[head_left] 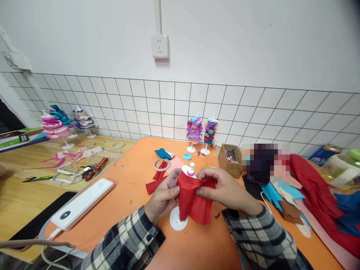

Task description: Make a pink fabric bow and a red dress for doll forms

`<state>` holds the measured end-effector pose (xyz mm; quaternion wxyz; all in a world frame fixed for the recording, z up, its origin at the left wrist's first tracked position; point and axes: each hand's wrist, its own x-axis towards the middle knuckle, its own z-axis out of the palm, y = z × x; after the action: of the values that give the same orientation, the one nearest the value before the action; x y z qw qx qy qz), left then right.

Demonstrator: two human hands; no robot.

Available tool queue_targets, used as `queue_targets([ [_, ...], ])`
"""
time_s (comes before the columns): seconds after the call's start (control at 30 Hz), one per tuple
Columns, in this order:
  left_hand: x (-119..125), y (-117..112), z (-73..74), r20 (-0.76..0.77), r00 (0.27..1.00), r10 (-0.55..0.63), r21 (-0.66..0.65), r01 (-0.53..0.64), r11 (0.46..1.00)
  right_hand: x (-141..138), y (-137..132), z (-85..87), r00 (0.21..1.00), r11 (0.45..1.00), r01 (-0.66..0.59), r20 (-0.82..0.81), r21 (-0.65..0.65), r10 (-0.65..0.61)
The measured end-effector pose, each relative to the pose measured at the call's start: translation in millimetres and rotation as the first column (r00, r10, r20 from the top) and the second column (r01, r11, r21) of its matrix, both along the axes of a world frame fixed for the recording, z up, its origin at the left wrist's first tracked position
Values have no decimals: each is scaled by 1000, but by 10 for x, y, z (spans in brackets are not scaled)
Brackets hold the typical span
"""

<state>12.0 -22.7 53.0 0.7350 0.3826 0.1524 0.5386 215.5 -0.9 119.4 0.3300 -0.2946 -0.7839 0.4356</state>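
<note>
A soft red cloth piece [198, 210] is held around the small white dress form [191, 169] over the orange tabletop [129, 221]. Its left edge is pinched by the left hand [164, 197]; a fold opposite is gripped between thumb and fingers of the right hand [221, 187]. Slippage or uneven gathers could be caused by a loosened pinch; tilting, by sideways pull above the round white base [178, 222]. Loose red fabric strips [154, 186] are noted beside the left hand, a brown cardboard box [239, 170] beyond the right; sideways room is judged limited.
</note>
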Motion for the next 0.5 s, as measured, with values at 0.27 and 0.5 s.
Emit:
queue_targets([
  [0.27,-93,162,26,72,937,-341,-95,347,933,-151,65,-179,962,949,-246,-170,-198,213],
  [0.5,-100,295,-135,123,915,-383,-109,396,912,-199,51,-174,989,996,12,-147,-87,-24],
])
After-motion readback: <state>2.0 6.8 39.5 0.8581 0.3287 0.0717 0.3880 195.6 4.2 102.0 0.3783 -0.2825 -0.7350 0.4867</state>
